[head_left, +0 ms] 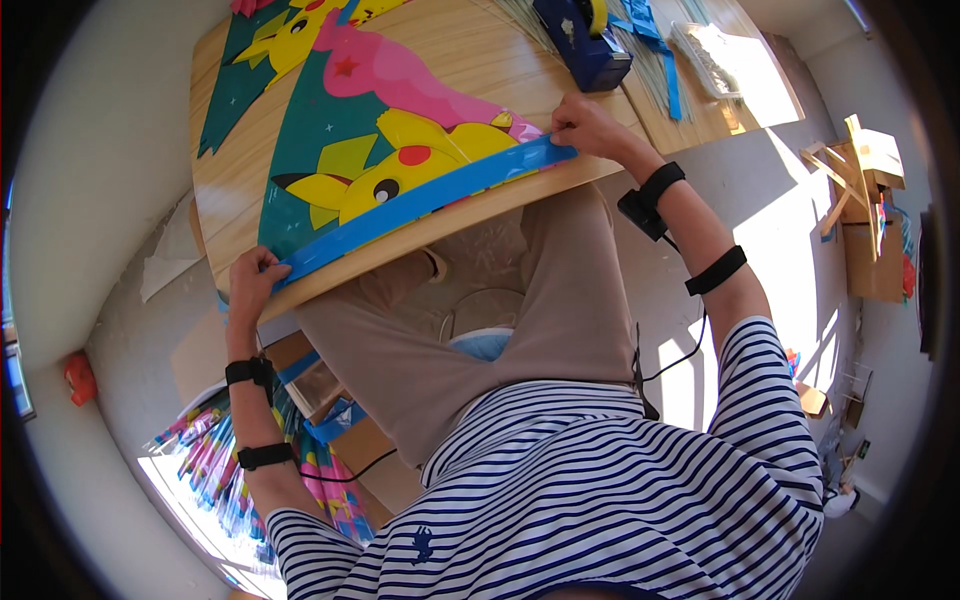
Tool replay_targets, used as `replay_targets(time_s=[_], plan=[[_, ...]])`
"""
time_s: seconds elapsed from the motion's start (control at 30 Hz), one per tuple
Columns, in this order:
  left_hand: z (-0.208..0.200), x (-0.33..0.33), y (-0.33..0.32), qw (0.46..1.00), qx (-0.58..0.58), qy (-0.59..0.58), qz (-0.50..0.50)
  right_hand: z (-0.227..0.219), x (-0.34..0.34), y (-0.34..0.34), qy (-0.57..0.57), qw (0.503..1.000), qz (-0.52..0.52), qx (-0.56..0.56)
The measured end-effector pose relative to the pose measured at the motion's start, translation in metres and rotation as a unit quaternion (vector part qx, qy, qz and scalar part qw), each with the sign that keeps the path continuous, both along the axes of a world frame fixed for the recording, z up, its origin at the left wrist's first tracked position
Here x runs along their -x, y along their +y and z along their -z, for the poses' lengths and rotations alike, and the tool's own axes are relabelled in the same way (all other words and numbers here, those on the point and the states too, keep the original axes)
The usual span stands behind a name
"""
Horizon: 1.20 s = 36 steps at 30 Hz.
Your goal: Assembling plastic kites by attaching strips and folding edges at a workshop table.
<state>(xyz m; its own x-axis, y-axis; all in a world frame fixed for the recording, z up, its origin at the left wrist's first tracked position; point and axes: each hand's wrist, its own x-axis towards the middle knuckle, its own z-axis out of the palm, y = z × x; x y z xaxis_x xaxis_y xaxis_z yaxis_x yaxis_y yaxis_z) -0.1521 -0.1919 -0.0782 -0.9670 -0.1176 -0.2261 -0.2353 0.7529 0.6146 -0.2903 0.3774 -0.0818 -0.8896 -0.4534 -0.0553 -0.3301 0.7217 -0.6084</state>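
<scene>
A long blue strip (420,203), seemingly tape, lies along the near edge of a printed plastic sheet (300,190). That sheet is green, pink and yellow, with a cartoon figure on it, and looks like a kite sail. My left hand (252,280) pinches the strip's left end at the table corner. At the other end, my right hand (592,130) pinches the strip between thumb and fingers, close to the table's near edge. Between my hands the strip runs straight and covers the sheet's border.
Beyond my right hand stands a dark blue tape dispenser (590,45) on the wooden table (225,190). Thin rods, blue ribbon (672,85) and a clear plastic tub (708,60) lie to its right. Another printed sheet (250,75) is at far left. Colourful bundles (215,460) rest on the floor.
</scene>
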Motion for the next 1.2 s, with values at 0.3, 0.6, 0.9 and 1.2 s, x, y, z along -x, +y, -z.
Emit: replay_targets(time_s=[0.3,0.6,0.9,1.2], plan=[[0.000,-0.003,0.003,1.000,-0.004,0.018,0.005,0.016,-0.024,-0.011,0.148,0.988,0.053,-0.002],[-0.003,-0.001,0.005,0.999,0.015,0.032,0.024,0.006,-0.045,-0.025,0.257,0.961,0.084,-0.054],[-0.001,-0.005,0.002,0.999,0.038,0.034,0.014,-0.024,-0.100,-0.168,0.287,0.953,-0.090,-0.048],[-0.002,-0.004,0.006,0.998,0.028,0.050,0.022,0.020,-0.145,-0.258,0.226,0.958,-0.168,-0.047]])
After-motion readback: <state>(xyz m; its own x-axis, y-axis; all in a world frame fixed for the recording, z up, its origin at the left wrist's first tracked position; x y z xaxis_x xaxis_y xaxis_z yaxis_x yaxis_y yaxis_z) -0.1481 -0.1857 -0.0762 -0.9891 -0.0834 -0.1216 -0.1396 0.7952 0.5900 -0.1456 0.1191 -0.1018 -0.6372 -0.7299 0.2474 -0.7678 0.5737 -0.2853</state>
